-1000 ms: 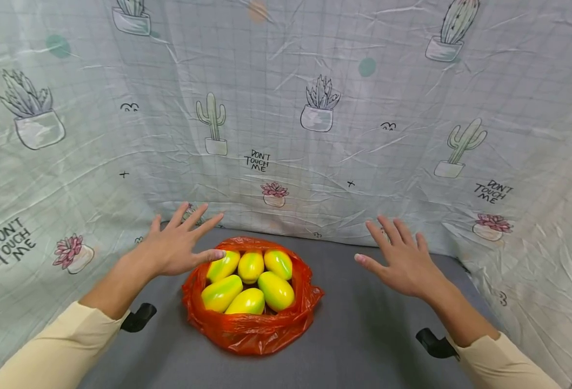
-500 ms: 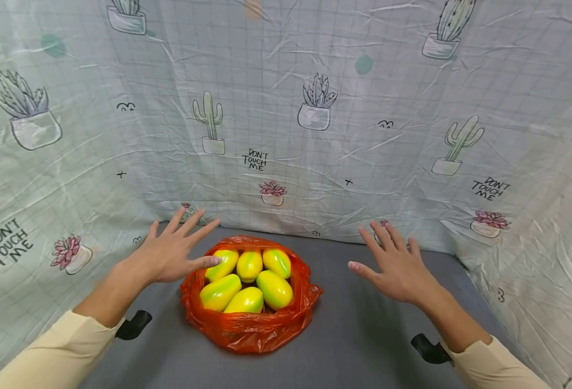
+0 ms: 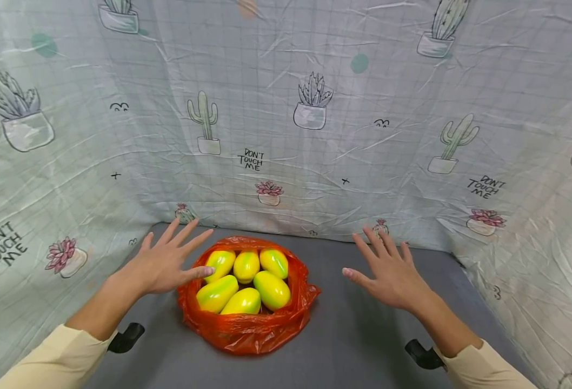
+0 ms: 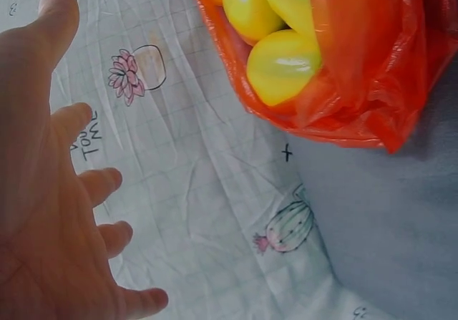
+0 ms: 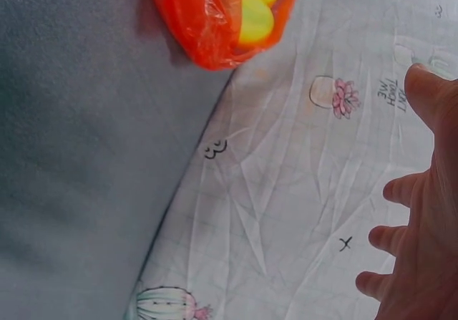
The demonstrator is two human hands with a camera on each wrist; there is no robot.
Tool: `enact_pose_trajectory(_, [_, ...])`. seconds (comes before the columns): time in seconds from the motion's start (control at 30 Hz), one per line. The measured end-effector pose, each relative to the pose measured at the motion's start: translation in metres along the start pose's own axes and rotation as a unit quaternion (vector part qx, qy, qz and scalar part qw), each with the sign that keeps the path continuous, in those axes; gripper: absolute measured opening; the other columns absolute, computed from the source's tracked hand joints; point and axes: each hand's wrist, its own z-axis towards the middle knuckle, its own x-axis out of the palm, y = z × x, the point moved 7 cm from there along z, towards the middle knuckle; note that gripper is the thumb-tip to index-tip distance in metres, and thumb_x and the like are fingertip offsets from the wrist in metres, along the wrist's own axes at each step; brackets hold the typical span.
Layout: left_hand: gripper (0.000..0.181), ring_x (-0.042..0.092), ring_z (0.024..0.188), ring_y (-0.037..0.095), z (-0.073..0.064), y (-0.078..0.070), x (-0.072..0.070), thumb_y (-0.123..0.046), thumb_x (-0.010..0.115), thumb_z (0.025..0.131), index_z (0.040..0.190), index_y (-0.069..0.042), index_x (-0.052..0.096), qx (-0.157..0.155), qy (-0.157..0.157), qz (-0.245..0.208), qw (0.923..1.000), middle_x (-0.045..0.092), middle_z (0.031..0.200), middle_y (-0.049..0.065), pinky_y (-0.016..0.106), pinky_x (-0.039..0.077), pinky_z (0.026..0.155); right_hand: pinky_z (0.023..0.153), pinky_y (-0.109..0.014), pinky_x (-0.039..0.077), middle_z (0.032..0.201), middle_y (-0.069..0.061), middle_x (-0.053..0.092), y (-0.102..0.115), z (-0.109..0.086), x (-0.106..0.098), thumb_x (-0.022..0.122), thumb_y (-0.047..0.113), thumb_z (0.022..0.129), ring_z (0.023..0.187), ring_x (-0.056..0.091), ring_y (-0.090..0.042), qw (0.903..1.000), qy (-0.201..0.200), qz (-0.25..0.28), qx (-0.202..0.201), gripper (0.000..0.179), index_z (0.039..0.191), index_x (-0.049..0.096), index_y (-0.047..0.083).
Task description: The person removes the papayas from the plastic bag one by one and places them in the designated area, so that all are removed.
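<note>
A crinkled red plastic bag (image 3: 252,335) lies on the grey surface with its mouth rolled wide. Inside it sit several glossy yellow-green mangoes (image 3: 272,290). My left hand (image 3: 164,266), fingers spread, hovers at the bag's left side; from the head its thumb overlaps one mango, but the left wrist view shows the hand (image 4: 50,191) apart from the bag (image 4: 365,119). My right hand (image 3: 393,275) is held in the air to the right of the bag, fingers spread and holding nothing. In the right wrist view, a gap separates this hand (image 5: 429,212) from the bag (image 5: 200,26).
The grey tabletop (image 3: 334,346) extends around the bag. A pale cloth (image 3: 286,108) printed with cacti and lettering encloses the back and both sides. A black curved piece shows at each wrist, the left one (image 3: 126,337) and the right one (image 3: 423,355), near the cream sleeves.
Both hands have drawn slightly back toward me, fingers still spread. The whole head view has shifted a little. Bag and mangoes stay as they were.
</note>
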Motion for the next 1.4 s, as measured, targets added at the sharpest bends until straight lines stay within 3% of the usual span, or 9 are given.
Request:
enact_pose_trajectory(0.73, [0.091,0.014,0.157,0.054,-0.015,0.011,0.023,-0.082,0.049,0.091,0.164,-0.031,0.03,-0.002,-0.012,-0.006,0.9999,0.021,0.174,0.017,0.088,0.015,0.11,0.116,-0.083,0.011,0.174,-0.013,0.021,0.006,-0.007,0.026,0.054,0.07,0.097,0.159,0.018,-0.047,0.9998,-0.02,0.001,-0.007,0.087,0.165,0.03,0.022])
enact_pose_trajectory(1.03, [0.088,0.016,0.157,0.053,-0.018,0.01,0.029,-0.078,0.053,0.093,0.164,-0.032,0.031,0.014,-0.02,-0.014,0.9996,0.022,0.174,0.015,0.088,0.017,0.109,0.117,-0.083,0.009,0.175,-0.012,0.02,0.005,-0.011,0.036,0.054,0.07,0.096,0.16,0.016,-0.046,1.0,-0.006,0.007,0.0,0.088,0.165,0.03,0.022])
enact_pose_trajectory(1.4, [0.084,0.015,0.158,0.051,-0.008,0.01,0.04,-0.074,0.053,0.095,0.164,-0.032,0.031,0.029,-0.015,-0.038,0.9988,0.022,0.174,0.014,0.086,0.017,0.112,0.117,-0.082,0.01,0.175,-0.01,0.019,0.002,-0.011,0.042,0.053,0.07,0.097,0.16,0.016,-0.044,0.9999,-0.003,0.013,0.001,0.087,0.165,0.03,0.022])
